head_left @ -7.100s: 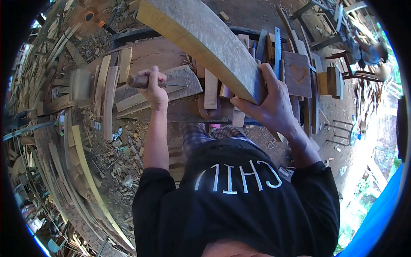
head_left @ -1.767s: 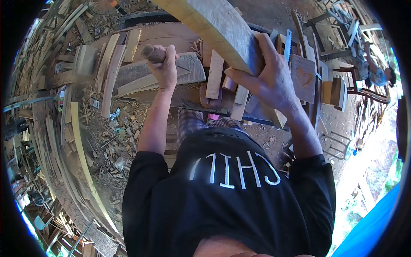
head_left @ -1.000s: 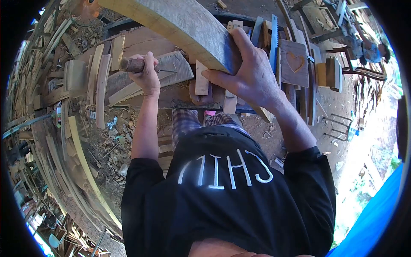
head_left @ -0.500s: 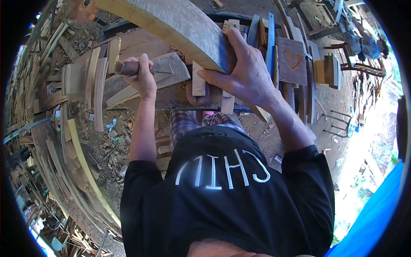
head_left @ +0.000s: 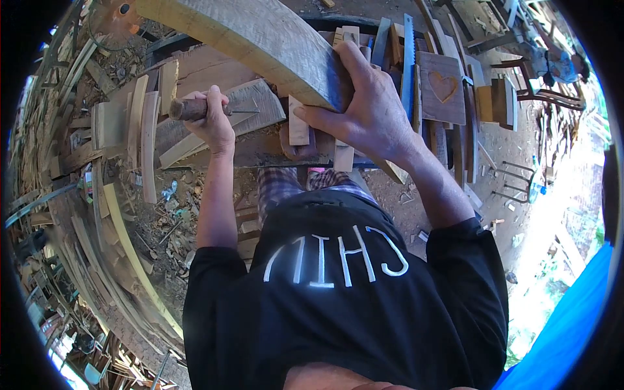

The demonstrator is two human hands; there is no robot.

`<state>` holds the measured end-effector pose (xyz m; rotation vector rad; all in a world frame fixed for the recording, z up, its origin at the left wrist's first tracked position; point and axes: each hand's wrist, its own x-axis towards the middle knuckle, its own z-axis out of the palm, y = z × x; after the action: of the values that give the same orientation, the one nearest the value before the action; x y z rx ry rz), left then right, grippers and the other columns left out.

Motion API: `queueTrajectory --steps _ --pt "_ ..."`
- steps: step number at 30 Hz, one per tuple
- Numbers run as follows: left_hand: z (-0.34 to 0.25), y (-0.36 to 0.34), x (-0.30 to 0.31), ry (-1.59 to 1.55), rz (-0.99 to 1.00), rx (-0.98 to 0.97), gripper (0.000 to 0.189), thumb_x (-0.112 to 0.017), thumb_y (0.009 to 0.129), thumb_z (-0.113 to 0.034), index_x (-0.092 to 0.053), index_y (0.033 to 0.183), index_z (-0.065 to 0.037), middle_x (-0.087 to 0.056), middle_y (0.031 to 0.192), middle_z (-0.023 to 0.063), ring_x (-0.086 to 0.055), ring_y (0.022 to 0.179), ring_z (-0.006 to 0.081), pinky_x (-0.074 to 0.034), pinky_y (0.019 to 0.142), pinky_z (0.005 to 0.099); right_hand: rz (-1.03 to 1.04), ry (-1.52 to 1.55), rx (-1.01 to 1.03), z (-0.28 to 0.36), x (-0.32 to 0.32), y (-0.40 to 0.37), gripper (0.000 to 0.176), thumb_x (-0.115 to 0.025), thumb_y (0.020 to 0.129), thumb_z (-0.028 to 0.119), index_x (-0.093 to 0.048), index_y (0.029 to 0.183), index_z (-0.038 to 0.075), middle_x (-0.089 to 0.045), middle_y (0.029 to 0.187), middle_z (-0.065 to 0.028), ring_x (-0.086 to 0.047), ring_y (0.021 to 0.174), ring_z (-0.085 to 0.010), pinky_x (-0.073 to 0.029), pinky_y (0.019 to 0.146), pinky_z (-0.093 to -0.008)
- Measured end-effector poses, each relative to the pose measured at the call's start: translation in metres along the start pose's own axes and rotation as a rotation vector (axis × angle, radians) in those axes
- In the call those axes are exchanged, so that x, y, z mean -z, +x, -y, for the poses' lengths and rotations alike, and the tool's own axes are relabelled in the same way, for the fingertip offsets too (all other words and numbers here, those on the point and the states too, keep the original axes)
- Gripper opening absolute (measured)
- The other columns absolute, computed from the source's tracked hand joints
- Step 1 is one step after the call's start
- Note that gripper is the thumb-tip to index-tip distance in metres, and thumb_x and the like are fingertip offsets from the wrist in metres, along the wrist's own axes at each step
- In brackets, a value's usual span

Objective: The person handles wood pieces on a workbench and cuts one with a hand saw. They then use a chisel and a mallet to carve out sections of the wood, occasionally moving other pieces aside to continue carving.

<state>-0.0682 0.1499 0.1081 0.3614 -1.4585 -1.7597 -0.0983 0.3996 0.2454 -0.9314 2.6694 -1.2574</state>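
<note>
My left hand point(head_left: 212, 122) is closed around the wooden handle of a thin-shafted tool point(head_left: 190, 109). Its narrow metal shaft points right, above a flat grey board point(head_left: 260, 107); the tip is too small to tell what kind of tool it is. My right hand point(head_left: 370, 104) grips the near end of a thick curved wooden plank point(head_left: 260, 45), thumb on the near side and fingers over the far edge. The plank slants up to the upper left. Just below my right thumb lies a small pale wood block point(head_left: 299, 123).
A hand saw point(head_left: 407, 71) and a board with a carved heart point(head_left: 443, 88) lie to the right. Curved wood strips point(head_left: 149, 143) rest on the left of the workbench point(head_left: 253, 155). A chair point(head_left: 549, 97) stands at the far right, and scrap wood piles lie at the left.
My left hand and the tool have shifted slightly left and toward my body. The right hand keeps its grip on the plank, which has moved only a little left in view.
</note>
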Motion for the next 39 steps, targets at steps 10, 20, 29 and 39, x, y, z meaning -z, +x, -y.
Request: queueTrajectory --steps 10,20,29,39 --pt "0.005 0.001 0.006 0.054 0.051 -0.006 0.023 -0.065 0.088 -0.002 -0.045 0.082 -0.010 -0.059 0.071 0.0036 -0.055 0.064 0.0104 -0.046 0.066 0.0281 0.013 -0.010 -0.019 -0.004 0.000 0.000 0.067 -0.081 0.075 0.040 -0.049 0.118 0.000 -0.060 0.092 -0.0155 -0.067 0.084 -0.0264 -0.053 0.074 -0.0372" --pt "-0.001 -0.002 -0.003 0.015 -0.001 -0.008 0.025 -0.067 0.085 0.001 -0.046 0.077 -0.009 -0.056 0.069 0.0019 -0.055 0.061 0.0112 -0.047 0.062 0.0278 -0.022 0.007 0.015 -0.009 0.002 -0.001 0.065 -0.081 0.074 0.040 -0.050 0.114 0.000 -0.060 0.089 -0.0156 -0.067 0.081 -0.0273 -0.052 0.071 -0.0373" --pt "-0.005 -0.004 -0.006 0.067 -0.006 -0.009 0.026 -0.068 0.085 0.001 -0.046 0.077 -0.009 -0.056 0.070 0.0016 -0.056 0.062 0.0119 -0.048 0.062 0.0294 -0.011 0.034 -0.016 -0.013 0.004 -0.003 0.065 -0.082 0.074 0.040 -0.050 0.113 0.000 -0.060 0.088 -0.0163 -0.067 0.082 -0.0282 -0.052 0.071 -0.0376" --pt "-0.001 -0.002 -0.002 0.080 0.025 -0.002 0.025 -0.068 0.086 0.000 -0.045 0.078 -0.009 -0.055 0.070 0.0026 -0.056 0.062 0.0123 -0.048 0.061 0.0297 -0.032 0.045 -0.014 -0.017 0.006 -0.003 0.063 -0.082 0.074 0.040 -0.051 0.112 0.001 -0.060 0.088 -0.0164 -0.067 0.082 -0.0286 -0.052 0.072 -0.0378"
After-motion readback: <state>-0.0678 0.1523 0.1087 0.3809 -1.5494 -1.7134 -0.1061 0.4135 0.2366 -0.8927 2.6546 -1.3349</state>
